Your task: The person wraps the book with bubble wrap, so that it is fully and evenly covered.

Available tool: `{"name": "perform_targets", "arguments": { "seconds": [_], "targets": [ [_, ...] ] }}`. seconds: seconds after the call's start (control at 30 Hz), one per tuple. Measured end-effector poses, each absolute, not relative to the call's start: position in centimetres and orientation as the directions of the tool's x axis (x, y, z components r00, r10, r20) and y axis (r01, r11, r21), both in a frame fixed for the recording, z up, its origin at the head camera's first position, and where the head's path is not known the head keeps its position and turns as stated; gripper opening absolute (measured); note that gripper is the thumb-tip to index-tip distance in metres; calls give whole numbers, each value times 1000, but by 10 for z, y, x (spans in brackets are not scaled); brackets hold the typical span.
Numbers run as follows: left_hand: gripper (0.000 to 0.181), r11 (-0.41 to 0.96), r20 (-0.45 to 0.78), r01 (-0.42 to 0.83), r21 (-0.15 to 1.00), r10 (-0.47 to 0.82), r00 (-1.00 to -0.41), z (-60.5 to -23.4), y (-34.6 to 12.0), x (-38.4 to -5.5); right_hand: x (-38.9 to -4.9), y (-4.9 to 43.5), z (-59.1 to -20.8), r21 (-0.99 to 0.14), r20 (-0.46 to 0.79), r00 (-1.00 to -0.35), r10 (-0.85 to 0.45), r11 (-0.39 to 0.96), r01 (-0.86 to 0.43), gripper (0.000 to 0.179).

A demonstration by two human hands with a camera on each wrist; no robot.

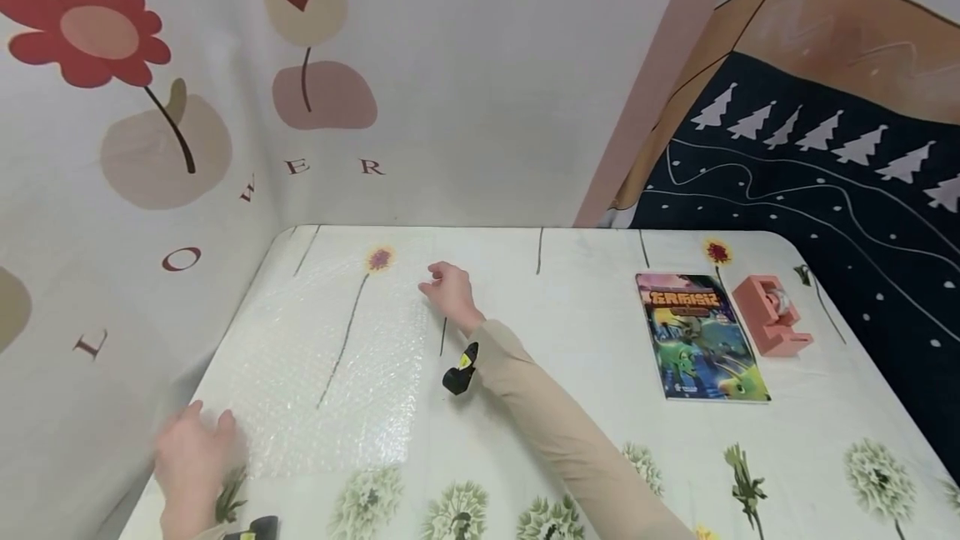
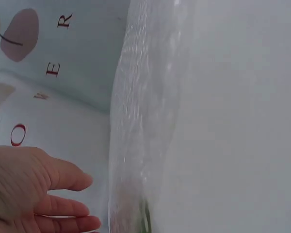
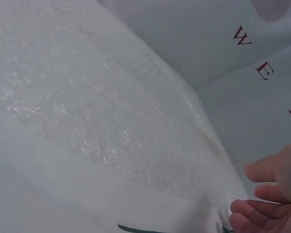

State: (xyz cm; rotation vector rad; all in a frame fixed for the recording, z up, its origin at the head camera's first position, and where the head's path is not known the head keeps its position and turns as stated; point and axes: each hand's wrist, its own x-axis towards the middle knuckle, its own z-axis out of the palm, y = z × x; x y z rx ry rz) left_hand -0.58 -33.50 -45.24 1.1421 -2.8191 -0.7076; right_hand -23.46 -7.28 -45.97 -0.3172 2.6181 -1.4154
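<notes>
Bubble wrap [image 1: 330, 357]: clear sheet, spread over the left part of the tabletop [image 1: 570, 315]; a printed stem [image 1: 348, 336] shows through it.
Left hand [image 1: 193, 452]: beside the near left corner of the sheet; thumb and fingers extended, a clear gap between them, nothing in hold. Whether a fingertip touches the edge, I cannot tell from where I stand.
Right hand [image 1: 452, 294]: just beside the right edge, toward the far end; thumb apart, fingers loosely bent, nothing in hold.
Bubble wrap, fault risk: I judge that the sheet could skew or fold over on itself. Probable cause: light film, pulled from one corner only.
Tabletop edge, fault risk: the left corner could slip over the side, caused by a sideways push from the left hand.
Wrist unit [image 1: 459, 369]: black, on the right wrist, near the sheet; it could snag the film if the forearm drops low.
Book [image 1: 701, 340]: flat, cover up, well apart from the sheet.
Tape dispenser [image 1: 757, 319]: pink, just beside the book, carrying a tape roll [image 1: 778, 300]; a wide swing of the right forearm could shove book into dispenser.
Backdrop [image 1: 480, 65]: printed cloth behind the tabletop.
</notes>
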Motion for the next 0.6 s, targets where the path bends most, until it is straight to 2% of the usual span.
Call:
{"name": "perform_targets", "arguments": {
  "seconds": [0.27,0.47,0.6],
  "targets": [
    [50,633,-165,-685,360,-680,-715,-455,-347,5,-236,-79,-462,-826,-82,-976,-203,561,-48,36],
    [43,685,-138,-671,285,-663,-736,-453,-353,7,-237,-82,-461,-821,-116,-979,-168,571,-1,38],
    [40,704,-103,-653,279,-654,-749,-452,-356,6,-238,-84,-458,-816,-157,-979,-132,576,53,39]
  ]
}}
